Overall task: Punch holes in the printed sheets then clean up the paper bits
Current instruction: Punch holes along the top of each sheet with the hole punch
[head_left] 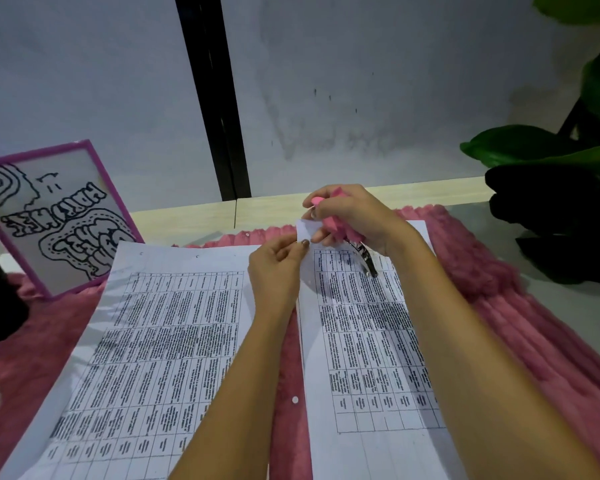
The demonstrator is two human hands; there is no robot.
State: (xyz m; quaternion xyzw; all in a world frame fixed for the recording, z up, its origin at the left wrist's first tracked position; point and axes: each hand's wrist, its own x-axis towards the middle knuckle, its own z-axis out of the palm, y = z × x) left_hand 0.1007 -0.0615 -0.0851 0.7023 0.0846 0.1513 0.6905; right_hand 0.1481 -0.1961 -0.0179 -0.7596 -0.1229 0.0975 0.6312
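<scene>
The left hand (274, 268) pinches the far corner of the right printed sheet (368, 341) and lifts it slightly. The right hand (354, 216) is curled round a pink-handled hole punch (329, 221) at that same corner. The paper looks thin and floppy, so I'd grip it close to the jaws. It lies on a fluffy pink mat (499, 306) beside the left printed sheet (153, 341), which already has holes along its far edge. A loose paper bit (294, 399) sits in the gap between them. A framed drawing (59, 220) and a plant (534, 150) crowd the desk (413, 192) on either side, so the open room seems to be nearer the person.
</scene>
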